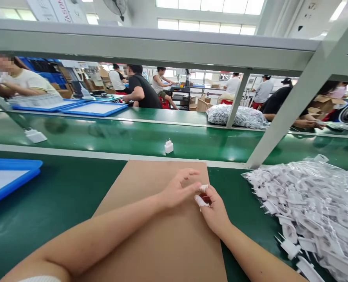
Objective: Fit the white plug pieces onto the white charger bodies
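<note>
My left hand (178, 188) hovers over a brown cardboard sheet (162, 243), fingers stretched out and holding nothing. Its thumb reaches across to the fingertips of my right hand (216, 209); whether they touch I cannot tell. White wraps cover the thumb and index tips of the right hand, which curve toward each other with a gap between. Nothing shows in that gap. Beyond the sheet, a white plug adapter (168, 147) stands on the green conveyor belt (127, 135). To the right lies a heap of white plastic plug parts (306, 215) in clear plastic.
A blue tray (15, 180) sits at the left on the green table (65, 196). Another white adapter (35, 136) is on the belt. A slanted metal post (291, 102) rises at the right. Across the belt are blue trays (94, 109), a filled bag (237, 116) and several people.
</note>
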A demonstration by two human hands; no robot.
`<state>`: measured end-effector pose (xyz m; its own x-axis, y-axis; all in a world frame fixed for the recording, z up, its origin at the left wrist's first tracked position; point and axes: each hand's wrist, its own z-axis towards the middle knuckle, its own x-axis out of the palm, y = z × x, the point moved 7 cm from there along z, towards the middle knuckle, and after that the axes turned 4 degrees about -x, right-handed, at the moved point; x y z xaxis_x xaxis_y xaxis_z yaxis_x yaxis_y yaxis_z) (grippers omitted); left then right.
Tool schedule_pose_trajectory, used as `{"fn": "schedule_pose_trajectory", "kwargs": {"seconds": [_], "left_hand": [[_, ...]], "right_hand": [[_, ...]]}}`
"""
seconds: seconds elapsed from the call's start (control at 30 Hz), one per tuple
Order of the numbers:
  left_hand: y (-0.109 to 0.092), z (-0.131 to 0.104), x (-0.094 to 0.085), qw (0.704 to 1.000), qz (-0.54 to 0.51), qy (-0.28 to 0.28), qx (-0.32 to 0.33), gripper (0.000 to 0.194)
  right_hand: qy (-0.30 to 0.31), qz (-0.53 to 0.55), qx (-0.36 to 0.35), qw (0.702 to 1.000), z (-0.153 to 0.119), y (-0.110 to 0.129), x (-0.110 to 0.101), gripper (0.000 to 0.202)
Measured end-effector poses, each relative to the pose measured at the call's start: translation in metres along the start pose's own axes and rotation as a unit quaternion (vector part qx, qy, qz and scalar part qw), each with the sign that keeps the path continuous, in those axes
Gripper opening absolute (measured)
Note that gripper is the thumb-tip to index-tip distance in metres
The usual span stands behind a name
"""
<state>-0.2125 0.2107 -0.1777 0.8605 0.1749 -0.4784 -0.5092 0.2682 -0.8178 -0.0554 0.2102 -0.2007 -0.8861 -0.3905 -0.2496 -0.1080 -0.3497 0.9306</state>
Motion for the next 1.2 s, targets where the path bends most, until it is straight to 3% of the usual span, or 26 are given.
{"fn": "schedule_pose_trajectory", "kwargs": {"seconds": [0.1, 0.33, 0.5, 0.83, 1.03, 1.2], "left_hand": [[-0.012, -0.027, 0.016, 0.990, -0.095, 0.071, 0.080, 0.031], [-0.024, -0.028, 0.009, 0.978, -0.033, 0.030, 0.204, 0.025], [-0.027, -0.029, 0.010, 0.971, 0.019, 0.011, 0.239, 0.016], [-0.017, -0.026, 0.016, 0.979, 0.038, 0.022, 0.199, 0.017], [-0.011, -0.025, 0.026, 0.985, 0.046, 0.099, 0.133, 0.014], [-0.014, -0.025, 0.027, 0.983, 0.054, 0.121, 0.131, 0.008]], "right_hand": [[0.016, -0.037, -0.039, 0.998, 0.000, 0.007, 0.003, 0.013], [0.050, -0.110, -0.042, 0.992, 0.000, 0.000, 0.007, 0.022], [0.070, -0.151, -0.055, 0.984, 0.000, -0.002, 0.008, 0.023], [0.077, -0.163, -0.081, 0.980, -0.001, 0.002, 0.009, 0.029], [0.082, -0.166, -0.081, 0.979, -0.003, 0.002, 0.011, 0.031], [0.080, -0.149, -0.064, 0.984, -0.003, 0.003, 0.010, 0.033]]}}
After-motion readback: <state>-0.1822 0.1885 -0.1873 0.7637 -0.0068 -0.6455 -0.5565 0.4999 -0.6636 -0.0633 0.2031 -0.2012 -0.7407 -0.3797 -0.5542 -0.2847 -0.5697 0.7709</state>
